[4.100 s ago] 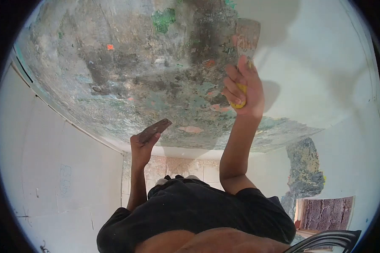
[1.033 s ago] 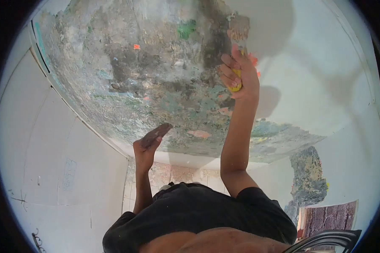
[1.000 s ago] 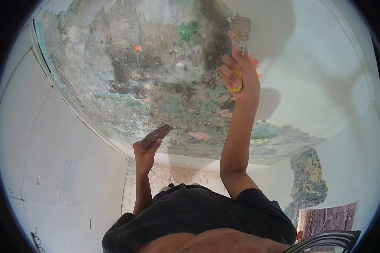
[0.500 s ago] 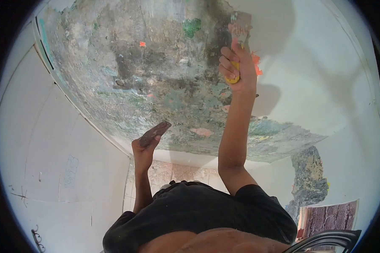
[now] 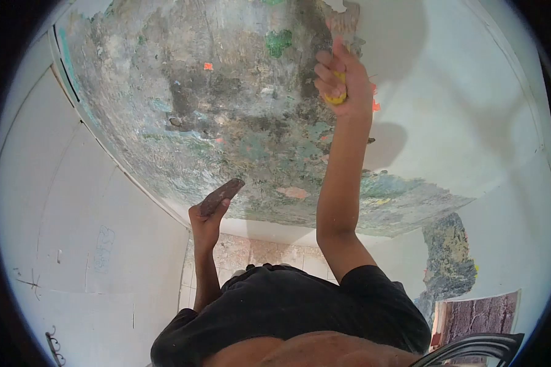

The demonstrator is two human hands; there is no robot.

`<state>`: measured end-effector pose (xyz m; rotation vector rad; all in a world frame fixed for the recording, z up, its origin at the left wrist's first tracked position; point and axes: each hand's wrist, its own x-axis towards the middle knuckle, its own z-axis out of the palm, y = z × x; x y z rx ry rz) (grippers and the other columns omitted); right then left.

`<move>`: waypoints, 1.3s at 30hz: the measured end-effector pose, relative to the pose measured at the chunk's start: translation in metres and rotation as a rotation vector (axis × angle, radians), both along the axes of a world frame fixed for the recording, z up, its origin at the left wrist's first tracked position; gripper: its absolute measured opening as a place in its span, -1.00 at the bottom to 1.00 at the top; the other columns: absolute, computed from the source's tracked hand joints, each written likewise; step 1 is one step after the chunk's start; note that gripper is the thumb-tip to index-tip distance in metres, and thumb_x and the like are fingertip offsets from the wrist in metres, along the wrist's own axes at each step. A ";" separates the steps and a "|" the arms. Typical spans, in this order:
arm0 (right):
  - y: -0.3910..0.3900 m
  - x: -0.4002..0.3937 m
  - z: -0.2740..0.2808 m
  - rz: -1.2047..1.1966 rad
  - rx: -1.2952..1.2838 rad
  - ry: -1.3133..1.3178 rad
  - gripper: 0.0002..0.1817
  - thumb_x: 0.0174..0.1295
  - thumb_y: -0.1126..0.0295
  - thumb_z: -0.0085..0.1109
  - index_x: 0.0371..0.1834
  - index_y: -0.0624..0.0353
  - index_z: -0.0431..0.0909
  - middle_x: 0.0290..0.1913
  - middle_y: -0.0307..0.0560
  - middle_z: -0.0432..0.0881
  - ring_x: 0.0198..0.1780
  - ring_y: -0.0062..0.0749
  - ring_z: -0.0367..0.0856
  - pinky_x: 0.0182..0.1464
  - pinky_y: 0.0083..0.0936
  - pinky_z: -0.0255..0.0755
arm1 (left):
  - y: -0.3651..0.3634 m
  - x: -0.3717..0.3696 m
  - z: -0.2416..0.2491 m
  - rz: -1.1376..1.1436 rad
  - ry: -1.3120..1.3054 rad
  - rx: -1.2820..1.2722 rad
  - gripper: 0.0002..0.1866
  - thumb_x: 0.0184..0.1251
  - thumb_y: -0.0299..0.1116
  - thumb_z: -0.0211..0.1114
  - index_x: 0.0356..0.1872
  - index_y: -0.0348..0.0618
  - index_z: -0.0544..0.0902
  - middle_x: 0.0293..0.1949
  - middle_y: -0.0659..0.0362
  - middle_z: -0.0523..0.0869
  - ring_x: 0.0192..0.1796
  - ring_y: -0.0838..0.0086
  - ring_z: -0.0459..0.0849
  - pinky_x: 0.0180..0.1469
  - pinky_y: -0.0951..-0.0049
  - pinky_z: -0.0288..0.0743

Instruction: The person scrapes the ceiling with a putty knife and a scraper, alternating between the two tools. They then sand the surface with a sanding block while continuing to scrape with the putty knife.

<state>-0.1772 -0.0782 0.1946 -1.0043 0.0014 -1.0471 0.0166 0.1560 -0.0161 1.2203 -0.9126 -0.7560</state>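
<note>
My right hand (image 5: 349, 82) is raised to the wall at the upper middle, its fingers wrapped round the yellow handle (image 5: 337, 90) of a scraper. The scraper's blade (image 5: 344, 25) points up against the wall, where bare patchy surface meets white paint; its edge is hard to make out. Lower down on the left, my left hand (image 5: 207, 225) grips a flat, dark brown slab (image 5: 222, 197), with the thumb along its side. The slab's material cannot be told. It is held in front of the wall's lower part (image 5: 263, 183).
White paint (image 5: 465, 116) covers the wall's right side. A white side wall (image 5: 104, 232) with pen marks stands at left. Tiled floor (image 5: 226, 251) shows below. At lower right are another stripped patch (image 5: 450, 263), an opening (image 5: 480, 318) and a dark curved frame (image 5: 477, 352).
My right hand has moved slightly up the wall with the scraper. Paint at the top near the blade looks different, with a pale ragged edge showing. My left hand has barely shifted.
</note>
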 end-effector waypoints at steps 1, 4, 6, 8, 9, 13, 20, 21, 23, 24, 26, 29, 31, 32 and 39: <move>0.003 -0.001 -0.007 0.013 -0.010 -0.008 -0.59 0.43 0.18 0.16 0.30 -0.20 0.38 -0.59 -0.41 0.25 -0.75 -0.68 0.11 -0.77 -0.69 0.05 | 0.000 0.001 -0.001 0.005 -0.001 -0.001 -0.68 0.34 -0.55 0.28 0.10 -0.40 0.65 0.04 0.07 0.75 0.08 0.47 0.67 0.21 0.50 0.44; -0.006 0.007 0.003 0.072 -0.011 -0.001 -0.60 0.43 0.19 0.16 0.29 -0.19 0.38 -0.59 -0.41 0.26 -0.74 -0.68 0.12 -0.77 -0.69 0.05 | 0.000 0.002 0.000 0.028 -0.007 -0.019 -0.68 0.34 -0.55 0.29 0.09 -0.40 0.66 0.03 0.08 0.76 0.08 0.48 0.67 0.21 0.50 0.44; -0.008 0.009 0.011 0.064 0.018 -0.012 -0.57 0.45 0.20 0.12 0.34 -0.17 0.34 -0.59 -0.40 0.24 -0.74 -0.67 0.10 -0.78 -0.70 0.05 | 0.000 0.000 0.005 0.015 -0.031 -0.028 -0.68 0.34 -0.54 0.29 0.09 -0.40 0.66 0.03 0.08 0.76 0.08 0.49 0.67 0.20 0.51 0.44; -0.001 0.015 0.016 0.017 0.061 -0.038 -0.51 0.49 0.23 0.05 0.45 -0.11 0.26 -0.58 -0.38 0.20 -0.73 -0.66 0.05 -0.81 -0.70 0.06 | 0.000 -0.002 0.003 0.027 -0.011 -0.025 -0.69 0.34 -0.54 0.30 0.09 -0.39 0.67 0.02 0.08 0.76 0.07 0.51 0.67 0.20 0.51 0.44; -0.001 0.015 0.011 0.034 0.030 -0.037 -0.61 0.46 0.22 0.09 0.30 -0.12 0.32 -0.58 -0.39 0.22 -0.74 -0.67 0.08 -0.80 -0.70 0.06 | 0.000 -0.001 0.002 0.036 -0.003 -0.026 -0.69 0.34 -0.53 0.30 0.08 -0.39 0.67 0.02 0.08 0.76 0.07 0.51 0.67 0.19 0.51 0.44; -0.003 0.022 0.013 0.088 -0.056 -0.032 -0.65 0.47 0.21 0.08 0.26 -0.09 0.34 -0.58 -0.39 0.25 -0.74 -0.68 0.09 -0.79 -0.71 0.06 | -0.001 0.001 -0.001 0.040 0.013 -0.046 -0.69 0.34 -0.53 0.31 0.08 -0.37 0.67 0.01 0.09 0.77 0.05 0.53 0.67 0.18 0.52 0.45; -0.014 0.032 0.009 0.175 -0.034 -0.112 -0.56 0.50 0.20 0.01 0.40 -0.09 0.28 -0.58 -0.39 0.25 -0.73 -0.66 0.09 -0.79 -0.73 0.09 | -0.006 0.001 0.001 0.032 0.004 -0.077 -0.69 0.34 -0.52 0.31 0.08 -0.37 0.68 -0.01 0.12 0.78 0.02 0.54 0.67 0.14 0.52 0.46; -0.015 0.035 0.016 0.212 -0.065 -0.123 -0.56 0.50 0.20 0.02 0.40 -0.10 0.29 -0.58 -0.39 0.24 -0.73 -0.66 0.09 -0.79 -0.73 0.10 | -0.007 0.000 0.004 0.037 0.013 -0.083 -0.69 0.34 -0.52 0.31 0.08 -0.37 0.68 -0.01 0.12 0.78 0.02 0.54 0.67 0.14 0.52 0.46; -0.018 0.036 0.029 0.269 -0.112 -0.147 -0.57 0.50 0.20 0.02 0.39 -0.10 0.30 -0.58 -0.39 0.23 -0.74 -0.66 0.11 -0.79 -0.72 0.10 | -0.009 0.001 0.003 0.029 0.010 -0.113 -0.70 0.35 -0.51 0.31 0.08 -0.38 0.68 -0.01 0.12 0.78 0.02 0.54 0.67 0.14 0.52 0.46; -0.015 0.036 0.029 0.203 -0.081 -0.126 -0.57 0.50 0.19 0.02 0.39 -0.11 0.30 -0.58 -0.39 0.22 -0.74 -0.66 0.11 -0.79 -0.72 0.10 | -0.011 0.001 0.003 0.022 0.008 -0.127 -0.70 0.35 -0.51 0.31 0.08 -0.38 0.68 -0.01 0.12 0.78 0.02 0.54 0.67 0.14 0.52 0.46; -0.002 0.037 0.023 0.072 -0.016 -0.083 -0.57 0.50 0.18 0.01 0.40 -0.12 0.30 -0.58 -0.38 0.22 -0.74 -0.67 0.12 -0.80 -0.71 0.11 | -0.009 0.003 0.001 0.037 -0.015 -0.065 -0.69 0.35 -0.51 0.30 0.08 -0.38 0.67 0.01 0.10 0.77 0.05 0.52 0.67 0.17 0.51 0.45; -0.004 0.032 -0.006 0.140 -0.012 -0.081 -0.86 0.39 0.21 0.21 -0.08 -0.17 0.49 -0.61 -0.42 0.27 -0.76 -0.69 0.14 -0.79 -0.67 0.04 | -0.008 0.003 0.005 0.052 -0.009 -0.036 -0.67 0.33 -0.49 0.32 0.09 -0.39 0.67 0.02 0.07 0.76 0.08 0.46 0.68 0.22 0.46 0.45; -0.005 0.034 0.007 0.126 -0.027 -0.058 -0.87 0.39 0.20 0.21 -0.15 -0.15 0.46 -0.61 -0.42 0.27 -0.76 -0.68 0.15 -0.79 -0.67 0.04 | -0.007 0.004 0.003 0.058 -0.011 -0.026 -0.66 0.31 -0.48 0.32 0.09 -0.39 0.66 0.01 0.05 0.76 0.09 0.44 0.69 0.24 0.44 0.45; -0.005 0.034 0.015 0.116 -0.037 -0.049 -0.87 0.39 0.20 0.21 -0.19 -0.14 0.45 -0.61 -0.42 0.27 -0.76 -0.68 0.16 -0.79 -0.67 0.04 | -0.010 0.007 -0.002 0.062 -0.024 -0.025 -0.66 0.32 -0.48 0.32 0.09 -0.40 0.66 0.01 0.05 0.77 0.09 0.43 0.69 0.24 0.44 0.45; 0.002 0.044 0.017 0.130 -0.015 -0.099 -0.84 0.42 0.16 0.17 -0.22 -0.13 0.41 -0.61 -0.42 0.27 -0.77 -0.68 0.16 -0.79 -0.68 0.08 | -0.015 0.007 -0.004 0.035 -0.006 -0.067 -0.68 0.34 -0.52 0.30 0.09 -0.37 0.67 0.02 0.11 0.77 0.05 0.53 0.67 0.17 0.53 0.45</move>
